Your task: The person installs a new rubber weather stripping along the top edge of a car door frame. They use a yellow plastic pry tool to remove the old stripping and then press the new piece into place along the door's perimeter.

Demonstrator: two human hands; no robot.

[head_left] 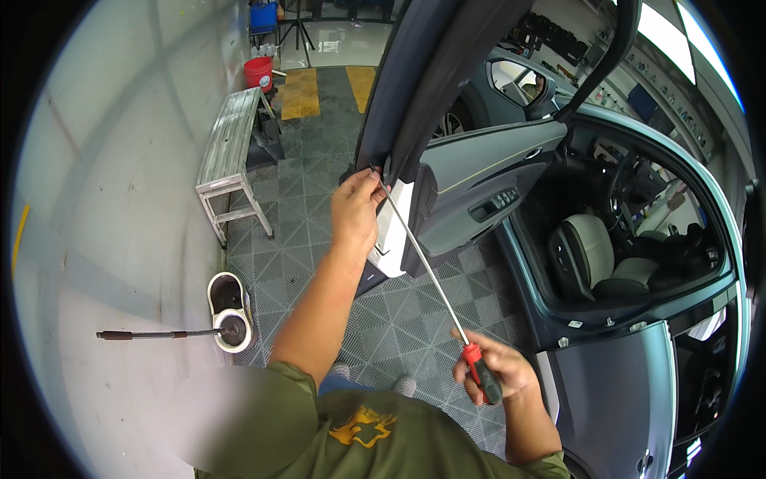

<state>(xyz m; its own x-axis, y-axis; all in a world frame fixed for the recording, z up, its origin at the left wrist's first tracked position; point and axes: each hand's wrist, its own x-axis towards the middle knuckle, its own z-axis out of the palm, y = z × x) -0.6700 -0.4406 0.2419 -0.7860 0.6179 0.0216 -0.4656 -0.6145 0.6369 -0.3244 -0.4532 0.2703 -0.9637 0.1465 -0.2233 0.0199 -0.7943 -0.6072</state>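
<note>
A long screwdriver [425,267] with a red and black handle slants up and left in front of me. My right hand [503,369] is closed round its handle, one finger stretched along the shaft. Up by the edge of the open car door [476,164], the thumb and fingers of my left hand [357,211] pinch the shaft near its tip. The tip meets the dark frame of the door edge; what it touches there is hidden by my fingers. Below my left hand, a white panel [392,239] shows on the door's edge.
The blue-grey car [702,172] stands at the right, its front seat [590,247] visible. Along the left wall are a metal step bench [227,136], a red bucket [258,72] and a white two-cup holder [241,323] with a brown-handled stick [159,334]. Grey tiles [311,199] cover the floor.
</note>
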